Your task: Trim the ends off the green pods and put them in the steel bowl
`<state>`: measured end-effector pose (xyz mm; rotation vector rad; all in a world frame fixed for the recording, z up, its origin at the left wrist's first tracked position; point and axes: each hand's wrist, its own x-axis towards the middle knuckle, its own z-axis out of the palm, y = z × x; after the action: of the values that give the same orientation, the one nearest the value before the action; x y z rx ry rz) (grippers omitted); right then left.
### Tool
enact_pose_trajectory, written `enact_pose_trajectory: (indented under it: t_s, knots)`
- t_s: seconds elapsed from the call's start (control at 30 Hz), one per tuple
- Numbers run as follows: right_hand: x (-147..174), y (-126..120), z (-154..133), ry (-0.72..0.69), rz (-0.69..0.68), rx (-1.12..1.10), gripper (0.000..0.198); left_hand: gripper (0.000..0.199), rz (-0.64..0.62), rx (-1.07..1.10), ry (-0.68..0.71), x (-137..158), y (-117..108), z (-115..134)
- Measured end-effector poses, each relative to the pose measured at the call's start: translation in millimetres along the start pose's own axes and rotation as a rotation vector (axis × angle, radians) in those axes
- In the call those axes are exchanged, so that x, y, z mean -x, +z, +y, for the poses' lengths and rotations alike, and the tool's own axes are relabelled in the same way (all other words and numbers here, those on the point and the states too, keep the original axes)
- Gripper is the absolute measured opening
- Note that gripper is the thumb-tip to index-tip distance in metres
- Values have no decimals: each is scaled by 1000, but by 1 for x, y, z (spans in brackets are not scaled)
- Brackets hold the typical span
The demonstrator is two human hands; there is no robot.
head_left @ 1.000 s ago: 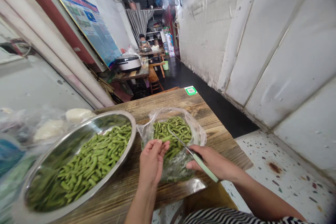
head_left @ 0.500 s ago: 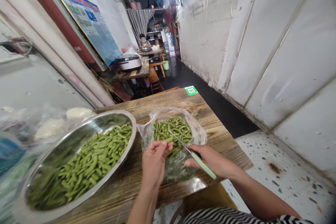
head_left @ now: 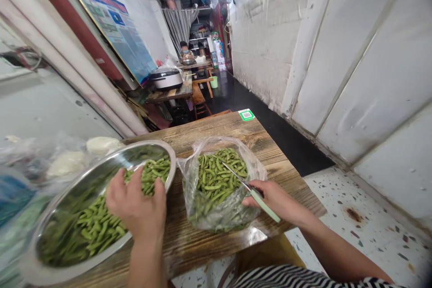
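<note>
Over the right part of a steel bowl (head_left: 172, 166) is my left hand (head_left: 138, 202), its fingers spread with no pod visible in them. Green edamame pods (head_left: 101, 225) fill much of that bowl. My right hand (head_left: 270, 200) grips a pair of scissors (head_left: 265, 207) with pale green handles, the blades pointing up and left. Below the blades, a clear plastic bag (head_left: 221, 218) lies open on the wooden table (head_left: 175, 234), holding more edamame pods (head_left: 216, 173).
Filled plastic bags (head_left: 67, 164) crowd the left side beside the bowl. A QR-code card (head_left: 246, 115) lies at the table's far corner. Farther back, a white cooker (head_left: 166, 78) stands on another table, and a person (head_left: 186, 54) sits behind it.
My left hand has moved left from the plastic bag to over the steel bowl, and its pinch on a pod has opened. My right hand stays by the bag with the scissors.
</note>
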<state>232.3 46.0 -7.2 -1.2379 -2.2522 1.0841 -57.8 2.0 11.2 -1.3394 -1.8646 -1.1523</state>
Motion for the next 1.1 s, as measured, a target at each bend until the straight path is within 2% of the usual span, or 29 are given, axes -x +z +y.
enact_pose_trajectory:
  t_s: [0.07,0.17,0.2,0.27,0.4,0.53,0.6,0.67,0.93,1.1]
  knots:
    - [0,1,-1,0,9,4,34,27,-168,18,169,6,6,4]
    - [1,2,-2,1,8,7,34,11,-515,142,367,26,20,25]
    - [1,2,-3,3,3,7,35,10,-602,166,390,32,24,32]
    - [2,1,-3,12,-3,12,37,9,-697,194,380,39,30,42]
    - [2,1,-5,21,-13,35,39,11,-689,322,214,40,31,44]
    - [4,2,-7,-3,-74,-3,42,19,-651,553,-208,42,29,45]
    - [5,2,-10,-14,-101,-8,44,24,-694,667,-421,45,28,48]
    - [7,2,-12,-25,-116,-3,44,26,-740,752,-543,48,28,52]
    - [9,-1,-16,-46,-135,21,42,34,-816,917,-762,48,24,61]
    - [7,-1,-19,-65,-142,8,38,32,-840,972,-751,44,20,65]
